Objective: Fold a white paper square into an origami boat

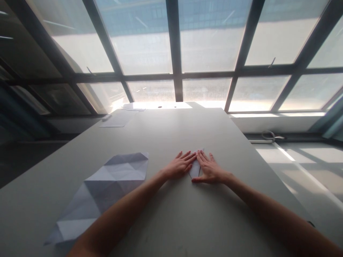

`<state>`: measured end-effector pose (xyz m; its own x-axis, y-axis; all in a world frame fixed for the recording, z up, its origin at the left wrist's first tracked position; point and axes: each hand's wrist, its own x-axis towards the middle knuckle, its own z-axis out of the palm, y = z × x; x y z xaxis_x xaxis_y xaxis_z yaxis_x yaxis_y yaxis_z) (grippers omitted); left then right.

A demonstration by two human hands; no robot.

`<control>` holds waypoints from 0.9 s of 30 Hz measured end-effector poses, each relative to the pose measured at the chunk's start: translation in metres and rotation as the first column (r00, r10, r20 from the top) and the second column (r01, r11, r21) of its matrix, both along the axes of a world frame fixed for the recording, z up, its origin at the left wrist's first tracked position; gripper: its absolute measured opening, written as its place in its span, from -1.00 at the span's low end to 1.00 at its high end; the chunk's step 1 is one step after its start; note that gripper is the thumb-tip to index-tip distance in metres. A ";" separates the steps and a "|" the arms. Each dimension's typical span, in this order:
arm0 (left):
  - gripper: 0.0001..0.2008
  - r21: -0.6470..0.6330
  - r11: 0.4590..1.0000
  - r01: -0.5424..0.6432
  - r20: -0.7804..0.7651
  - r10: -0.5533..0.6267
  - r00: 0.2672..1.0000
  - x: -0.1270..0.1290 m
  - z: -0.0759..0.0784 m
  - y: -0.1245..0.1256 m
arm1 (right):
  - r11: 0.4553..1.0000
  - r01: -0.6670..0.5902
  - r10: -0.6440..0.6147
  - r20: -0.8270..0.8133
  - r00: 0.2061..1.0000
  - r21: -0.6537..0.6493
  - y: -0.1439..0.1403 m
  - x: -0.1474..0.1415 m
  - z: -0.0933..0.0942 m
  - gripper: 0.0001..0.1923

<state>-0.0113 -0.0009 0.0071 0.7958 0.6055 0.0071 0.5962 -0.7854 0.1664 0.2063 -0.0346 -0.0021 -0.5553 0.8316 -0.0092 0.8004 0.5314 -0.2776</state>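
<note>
A small piece of folded white paper (195,169) lies flat on the white table (177,132), partly covered by both hands. My left hand (181,165) rests on its left side with the fingers stretched out. From the right, my right hand (207,167) presses on the paper, fingers extended and thumb spread toward its near end. The fingertips of the two hands meet near the paper's far part. To the left, beside and partly behind my left forearm, lies a larger creased sheet of paper (115,182) with several fold lines.
Flat sheets of paper (114,119) lie at the table's far left. Large framed windows (150,43) stand beyond the far edge. A coiled cable (268,135) sits at the right, past the table. Sunlight falls on the floor (308,160) there.
</note>
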 end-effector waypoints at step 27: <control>-0.45 -0.012 1.000 0.018 -0.024 -0.018 1.000 -0.001 -0.002 0.004 | 0.993 0.119 -0.120 -0.092 0.988 -0.020 0.009 -0.002 -0.001 0.01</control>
<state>-0.0128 0.0035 0.0055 0.8065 0.5909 -0.0192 0.5857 -0.7942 0.1619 0.2041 -0.0254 -0.0027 -0.4510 0.8922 0.0257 0.8282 0.4290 -0.3607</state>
